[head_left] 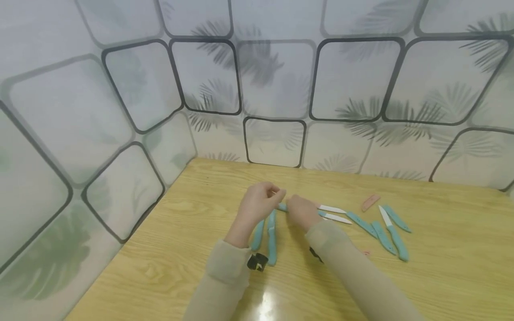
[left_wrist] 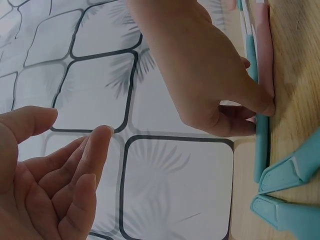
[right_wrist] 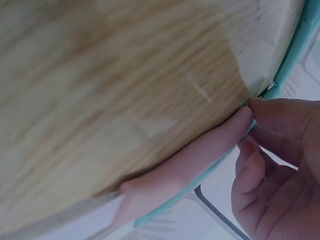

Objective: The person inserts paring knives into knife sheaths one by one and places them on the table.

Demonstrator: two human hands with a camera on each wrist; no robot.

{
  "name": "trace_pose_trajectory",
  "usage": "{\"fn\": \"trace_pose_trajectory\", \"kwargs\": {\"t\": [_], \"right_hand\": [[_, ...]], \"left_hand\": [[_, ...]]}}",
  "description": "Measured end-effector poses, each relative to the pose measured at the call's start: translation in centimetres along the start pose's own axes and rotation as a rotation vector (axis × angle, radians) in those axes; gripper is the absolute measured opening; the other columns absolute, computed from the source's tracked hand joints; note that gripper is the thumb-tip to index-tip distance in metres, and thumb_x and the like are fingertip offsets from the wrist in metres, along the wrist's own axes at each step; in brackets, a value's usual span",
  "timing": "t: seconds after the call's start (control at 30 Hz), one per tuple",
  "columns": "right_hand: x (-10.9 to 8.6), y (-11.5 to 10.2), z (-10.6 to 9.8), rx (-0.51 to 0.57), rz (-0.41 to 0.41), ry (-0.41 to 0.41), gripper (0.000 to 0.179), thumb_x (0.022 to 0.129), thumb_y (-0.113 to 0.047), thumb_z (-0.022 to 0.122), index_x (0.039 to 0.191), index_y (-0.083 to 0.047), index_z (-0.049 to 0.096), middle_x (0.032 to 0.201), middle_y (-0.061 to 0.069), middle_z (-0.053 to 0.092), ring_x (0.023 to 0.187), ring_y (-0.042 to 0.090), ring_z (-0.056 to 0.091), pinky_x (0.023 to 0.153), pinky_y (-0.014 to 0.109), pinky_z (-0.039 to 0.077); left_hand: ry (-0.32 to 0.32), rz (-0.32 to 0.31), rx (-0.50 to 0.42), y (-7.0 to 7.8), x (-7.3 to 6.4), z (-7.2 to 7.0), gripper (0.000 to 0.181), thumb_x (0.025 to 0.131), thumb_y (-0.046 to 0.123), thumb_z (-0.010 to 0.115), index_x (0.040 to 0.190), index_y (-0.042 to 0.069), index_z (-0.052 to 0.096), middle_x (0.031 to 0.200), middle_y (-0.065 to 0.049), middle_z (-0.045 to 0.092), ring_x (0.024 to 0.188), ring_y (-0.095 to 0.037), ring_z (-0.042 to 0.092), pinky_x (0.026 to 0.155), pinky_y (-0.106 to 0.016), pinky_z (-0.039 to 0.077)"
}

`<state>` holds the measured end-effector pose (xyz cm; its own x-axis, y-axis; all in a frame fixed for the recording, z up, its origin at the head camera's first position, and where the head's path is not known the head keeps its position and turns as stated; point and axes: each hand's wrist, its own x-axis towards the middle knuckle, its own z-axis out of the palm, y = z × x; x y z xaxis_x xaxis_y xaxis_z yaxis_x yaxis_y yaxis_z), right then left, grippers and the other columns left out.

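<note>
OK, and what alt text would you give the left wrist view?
A person's right hand pinches a teal knife handle beside a pink one on a wooden table, while the empty left hand shows in the foreground. Two teal sheaths lie at lower right; a patterned wall stands behind.

Leaf-patterned walls border a wood-grain table.

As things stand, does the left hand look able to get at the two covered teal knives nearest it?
Probably yes: the left hand holds nothing, the covered teal knives lie close by, and nothing visible blocks the way.
</note>
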<state>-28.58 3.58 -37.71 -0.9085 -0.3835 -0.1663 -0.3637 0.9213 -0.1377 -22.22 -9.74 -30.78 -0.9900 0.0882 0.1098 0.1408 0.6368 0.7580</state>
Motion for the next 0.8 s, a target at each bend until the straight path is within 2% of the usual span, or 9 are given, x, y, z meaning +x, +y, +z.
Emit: {"fn": "trace_pose_trajectory", "kwargs": {"t": [0.13, 0.27, 0.53, 0.63, 0.8], "right_hand": [[0.0, 0.1, -0.1, -0.023, 0.006, -0.009, 0.017, 0.087, -0.001, 0.048, 0.101, 0.001, 0.057, 0.104, 0.018, 0.057, 0.087, 0.032, 0.058, 0.074, 0.056, 0.044], [0.1, 0.0, -0.1, -0.036, 0.007, -0.023, 0.016, 0.087, -0.001, 0.048, 0.101, 0.002, 0.057, 0.103, 0.019, 0.058, 0.09, 0.035, 0.057, 0.075, 0.063, 0.039], [0.0, 0.3, 0.2, -0.03, 0.006, -0.001, 0.015, 0.087, 0.001, 0.048, 0.098, 0.004, 0.057, 0.102, 0.022, 0.058, 0.092, 0.041, 0.055, 0.075, 0.067, 0.035], [-0.2, 0.4, 0.3, -0.043, -0.01, 0.012, 0.019, 0.08, 0.001, 0.059, 0.098, 0.004, 0.057, 0.1, 0.022, 0.058, 0.09, 0.041, 0.056, 0.074, 0.067, 0.035], [-1.0, 0.3, 0.0, -0.083, -0.051, 0.045, 0.041, 0.06, -0.002, 0.076, 0.095, 0.003, 0.055, 0.091, 0.017, 0.058, 0.082, 0.036, 0.057, 0.073, 0.061, 0.042]], "left_hand": [[-0.004, 0.004, -0.01, 0.1, 0.1, 0.1, 0.031, 0.088, 0.033, 0.052, 0.099, 0.007, 0.063, 0.071, 0.002, 0.061, 0.062, -0.011, 0.056, 0.056, -0.026, 0.046], [-0.004, 0.005, -0.001, 0.2, 0.0, 0.0, 0.031, 0.087, 0.033, 0.053, 0.098, 0.007, 0.063, 0.073, 0.001, 0.061, 0.062, -0.01, 0.056, 0.055, -0.025, 0.046], [-0.008, 0.02, 0.002, 0.4, -0.1, -0.1, 0.029, 0.088, 0.032, 0.053, 0.097, 0.006, 0.063, 0.071, 0.001, 0.061, 0.062, -0.011, 0.056, 0.057, -0.026, 0.046], [-0.007, 0.024, 0.007, 0.3, -0.1, -0.1, 0.03, 0.087, 0.033, 0.053, 0.098, 0.006, 0.063, 0.071, 0.002, 0.061, 0.062, -0.011, 0.055, 0.058, -0.026, 0.046], [-0.005, 0.026, 0.011, 0.2, 0.0, 0.0, 0.03, 0.087, 0.033, 0.053, 0.098, 0.007, 0.063, 0.071, 0.002, 0.061, 0.061, -0.009, 0.056, 0.057, -0.025, 0.046]]}}
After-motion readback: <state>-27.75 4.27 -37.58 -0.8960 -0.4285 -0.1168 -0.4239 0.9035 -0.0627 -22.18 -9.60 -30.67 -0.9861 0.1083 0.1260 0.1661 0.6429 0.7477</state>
